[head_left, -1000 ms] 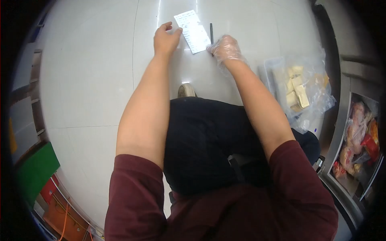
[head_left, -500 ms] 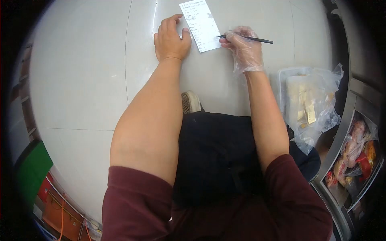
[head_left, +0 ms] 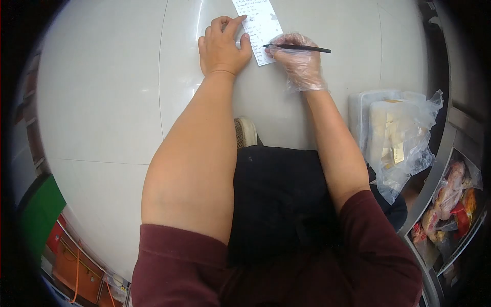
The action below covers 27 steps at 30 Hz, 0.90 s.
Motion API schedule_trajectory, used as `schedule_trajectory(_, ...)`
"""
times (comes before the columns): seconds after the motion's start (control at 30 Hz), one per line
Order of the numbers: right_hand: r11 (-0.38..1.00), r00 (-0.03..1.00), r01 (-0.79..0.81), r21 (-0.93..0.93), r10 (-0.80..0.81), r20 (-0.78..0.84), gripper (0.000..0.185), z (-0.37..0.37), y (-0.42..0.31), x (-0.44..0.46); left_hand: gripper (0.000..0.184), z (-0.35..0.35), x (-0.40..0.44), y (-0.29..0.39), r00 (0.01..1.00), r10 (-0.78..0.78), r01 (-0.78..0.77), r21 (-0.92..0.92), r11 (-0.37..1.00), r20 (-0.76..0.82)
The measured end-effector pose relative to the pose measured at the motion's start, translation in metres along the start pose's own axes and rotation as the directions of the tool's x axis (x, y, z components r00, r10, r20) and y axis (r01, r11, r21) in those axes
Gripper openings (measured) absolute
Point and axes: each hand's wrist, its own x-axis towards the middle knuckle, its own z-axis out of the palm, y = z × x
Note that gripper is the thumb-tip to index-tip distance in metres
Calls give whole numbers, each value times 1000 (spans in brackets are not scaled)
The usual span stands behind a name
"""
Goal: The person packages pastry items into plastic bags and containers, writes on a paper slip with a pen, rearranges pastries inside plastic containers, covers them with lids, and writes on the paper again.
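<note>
A white sheet with handwritten lines (head_left: 261, 25) lies on the tiled floor at the top middle. My bare left hand (head_left: 224, 47) rests at its left edge, fingers apart, with the index fingertip and thumb at the paper. In a clear plastic glove, my right hand (head_left: 299, 61) is closed round a black pen (head_left: 309, 48). The pen's tip is over the lower part of the sheet, and the gloved fingertips touch the right edge of the paper.
A plastic container (head_left: 359, 115) with a clear bag and pale yellow packs (head_left: 393, 134) stands on the floor at right. Beyond it, an open drawer (head_left: 432, 192) holds wrapped food. My shoe (head_left: 247, 132) shows below the sheet. A green panel (head_left: 42, 217) stands at far left.
My right hand has taken hold of the pen from the floor and brought its tip over the sheet. My left hand has moved right, onto the paper's left edge.
</note>
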Motion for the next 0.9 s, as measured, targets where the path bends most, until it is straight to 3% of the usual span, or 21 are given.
schedule_trajectory(0.13,996,999,-31,81,30,17,17,1,5,0,50,0,2,0,1000,-27,26,-22,999,-13)
schedule_trajectory(0.23,999,999,-44,-26,44,8,18,-1,8,1,52,0,2,0,999,-24,23,-26,999,-32)
schedule_trajectory(0.6,989,998,-62,-135,63,1,15,-1,3,-1,55,2,2,-1,998,-27,25,-38,999,-51)
schedule_trajectory(0.73,998,998,-58,21,58,-13,16,0,6,-1,55,2,3,-2,998,-28,26,-47,999,-53)
schedule_trajectory(0.9,991,997,-74,-109,70,-38,16,0,6,-1,57,2,3,-2,998,-35,33,-46,998,-43)
